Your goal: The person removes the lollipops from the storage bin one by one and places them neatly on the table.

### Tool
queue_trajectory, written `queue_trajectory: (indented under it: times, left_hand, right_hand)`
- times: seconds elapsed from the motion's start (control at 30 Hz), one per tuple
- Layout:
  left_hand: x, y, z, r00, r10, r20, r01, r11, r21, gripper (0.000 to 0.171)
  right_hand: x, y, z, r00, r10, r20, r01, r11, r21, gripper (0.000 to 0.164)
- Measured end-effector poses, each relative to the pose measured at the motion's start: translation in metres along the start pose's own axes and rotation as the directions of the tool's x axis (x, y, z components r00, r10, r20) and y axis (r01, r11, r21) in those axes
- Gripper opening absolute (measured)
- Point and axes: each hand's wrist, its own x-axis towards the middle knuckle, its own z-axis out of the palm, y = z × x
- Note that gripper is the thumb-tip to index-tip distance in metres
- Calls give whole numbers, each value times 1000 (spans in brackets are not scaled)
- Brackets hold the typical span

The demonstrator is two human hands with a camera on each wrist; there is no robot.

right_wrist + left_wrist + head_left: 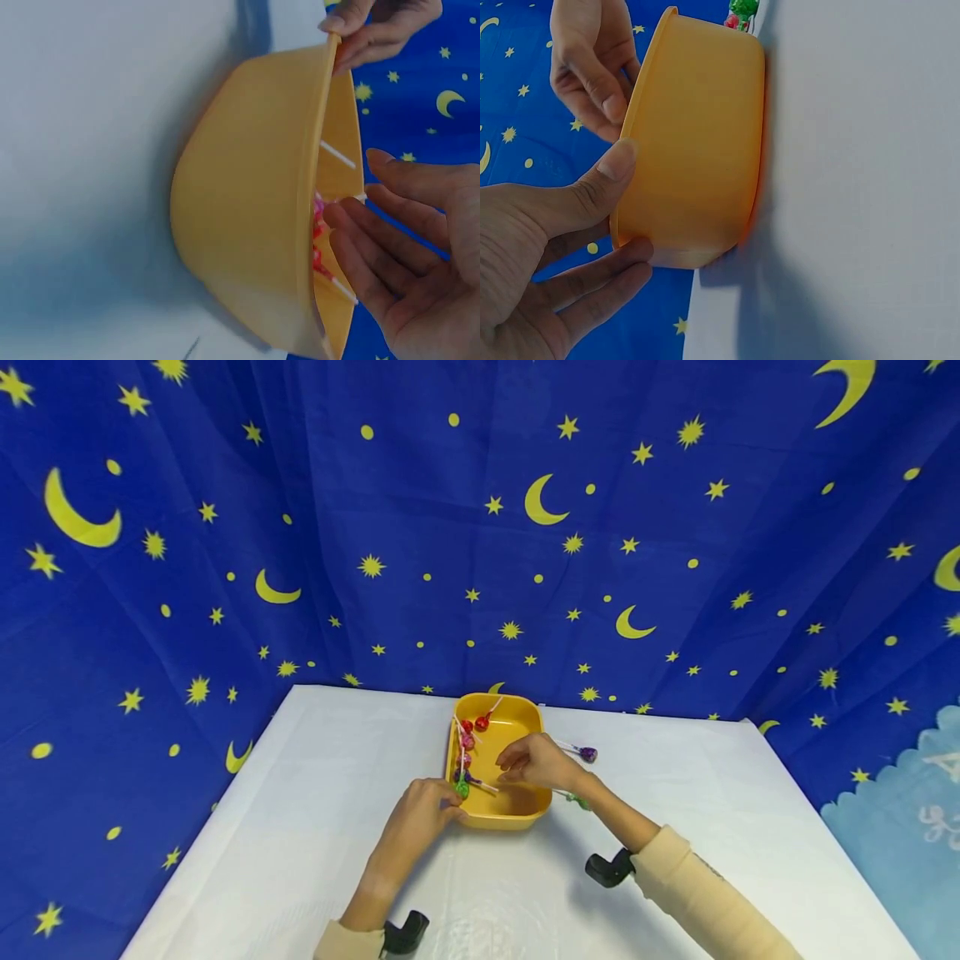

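Observation:
A yellow plastic tub (501,822) stands on the white table. My left hand (422,817) grips its near left corner, the thumb (617,160) on the outer front wall near the rim. Inside, several lollipops lie along the left side: a red lollipop (482,723), pink ones, a purple one and a green lollipop (461,789) beside my left fingertips. Over the tub's right part hovers my right hand (542,762), fingers loosely bent, with nothing visible between them in the right wrist view. To the right of the tub lie a purple lollipop (588,754) and a green lollipop (580,802), the latter partly behind my right wrist.
The white table (360,743) reaches back to a blue curtain (420,527) with yellow moons and stars. Black wrist mounts (406,932) hang below both forearms. A light blue printed panel (918,793) is at the far right.

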Motion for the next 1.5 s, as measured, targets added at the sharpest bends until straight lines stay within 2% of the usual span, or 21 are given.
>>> queue_trajectory:
  times: [0.27, 0.5, 0.73, 1.03, 1.23, 1.5]
  left_hand:
    - [-1, 0, -1, 1000, 13, -7, -13, 1000, -10, 12]
    - [0, 0, -1, 1000, 17, -4, -17, 1000, -17, 10]
    - [-1, 1, -1, 1000, 28, -8, -28, 1000, -13, 10]
    - [0, 2, -2, 1000, 23, 1, -23, 1000, -3, 11]
    - [0, 0, -2, 1000, 26, -11, -26, 1000, 4, 10]
    - [1, -1, 1, 998, 49, -26, -49, 999, 3, 10]
  right_hand:
    - [11, -8, 16, 999, 38, 37, -42, 992, 119, 18]
    - [17, -12, 26, 982, 182, 45, -188, 959, 211, 15]
    - [22, -11, 32, 971, 240, 20, -239, 951, 199, 18]
    - [29, -11, 39, 924, 380, 47, -377, 882, 282, 12]
    - [32, -14, 44, 936, 350, 35, -349, 907, 235, 12]
    - [35, -15, 47, 951, 310, -8, -309, 949, 64, 12]
